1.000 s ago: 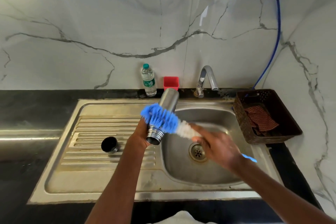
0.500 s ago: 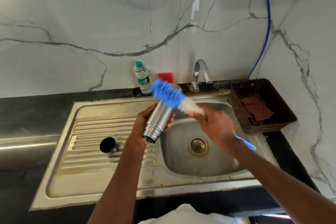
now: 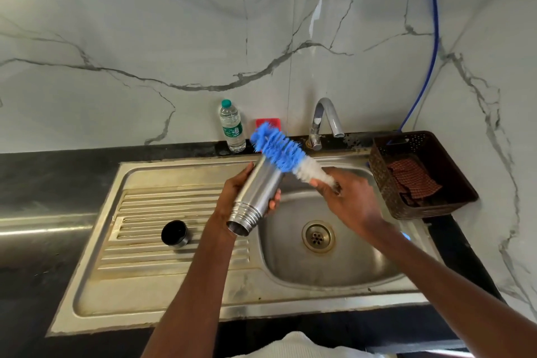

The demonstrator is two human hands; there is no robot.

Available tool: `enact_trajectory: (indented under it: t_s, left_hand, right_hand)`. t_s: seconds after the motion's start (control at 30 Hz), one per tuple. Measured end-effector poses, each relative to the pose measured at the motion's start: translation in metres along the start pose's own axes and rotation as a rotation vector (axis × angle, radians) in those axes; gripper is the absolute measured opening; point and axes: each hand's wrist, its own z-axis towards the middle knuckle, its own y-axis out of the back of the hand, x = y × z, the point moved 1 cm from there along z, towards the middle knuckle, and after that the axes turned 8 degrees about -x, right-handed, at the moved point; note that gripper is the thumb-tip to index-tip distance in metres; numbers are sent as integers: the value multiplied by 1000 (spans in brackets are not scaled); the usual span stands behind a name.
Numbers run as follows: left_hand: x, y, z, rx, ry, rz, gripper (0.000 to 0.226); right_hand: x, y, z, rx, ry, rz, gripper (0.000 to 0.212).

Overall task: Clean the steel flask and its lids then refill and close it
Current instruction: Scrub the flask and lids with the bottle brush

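Flask point(image 3: 259, 196): left hand point(image 3: 232, 197) fingers wrapped round it, tilted over sink point(image 3: 334, 267) so drips fall there. Brush point(image 3: 286, 157): right hand point(image 3: 347, 200) grasps handle, bristles against flask's far end. Lid point(image 3: 174, 233): parked on drainer, apart.

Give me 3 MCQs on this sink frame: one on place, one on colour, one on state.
1. Where is the black lid?
A. on the draining board
B. in the basket
C. in the basin

2. What colour are the brush tip bristles?
A. green
B. blue
C. red

3. What state is the steel flask in?
A. standing capped
B. lying in the basin
C. held tilted, mouth uncapped

Answers: 1 A, it sits on the ridged board left of the basin. 2 B, blue bristles rest on the flask's far end. 3 C, the left hand grips it; the right hand holds the brush.
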Motion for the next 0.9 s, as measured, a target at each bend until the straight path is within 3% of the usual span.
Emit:
enact_trajectory:
  t_s: [0.07, 0.1, 0.17, 0.2, 0.27, 0.33, 0.43, 0.47, 0.53, 0.6, 0.63, 0.7, 0.8, 0.9]
  left_hand:
    - [10, 7, -13, -34, -23, 9, 82]
    - [17, 17, -17, -125, -126, 8, 80]
    - [25, 20, -34, -189, -266, -37, 87]
    - [25, 16, -35, -171, -257, -22, 92]
    - [17, -3, -24, -62, -69, 50, 94]
    - [6, -13, -11, 9, 78, 8, 77]
    - [2, -10, -1, -57, 114, 59, 74]
    - [4, -7, -6, -29, 114, 49, 81]
    - [11, -6, -23, -91, 31, 46, 88]
    - [22, 11, -31, -257, -127, 58, 62]
    - [24, 18, -31, -329, -153, 64, 51]
    - [20, 12, -21, -355, -79, 49, 60]
    - [0, -17, -6, -63, 87, 0, 77]
    - [7, -19, -5, -4, 129, -22, 77]
  right_hand:
    - [-3, 2, -16, 1, 252, 57, 56]
    - [-3, 1, -27, 26, 383, 83, 56]
    - [-1, 0, -41, 45, 481, 88, 51]
    - [-1, -2, -39, 24, 427, 71, 51]
    - [3, -3, -25, -23, 160, 27, 54]
    - [-2, -7, -9, -14, -103, -16, 53]
    - [-6, -5, -6, 53, -176, -90, 53]
    - [-4, -2, -12, 71, -123, -120, 54]
    - [3, 3, -30, 53, 165, -37, 56]
    - [5, 6, -46, 59, 399, 57, 57]
    - [4, 4, -48, 53, 421, 51, 56]
    - [0, -5, -36, 29, 241, -18, 58]
    - [-9, -15, -12, 70, -213, -59, 55]
    - [-8, -8, -8, 56, -218, -36, 56]
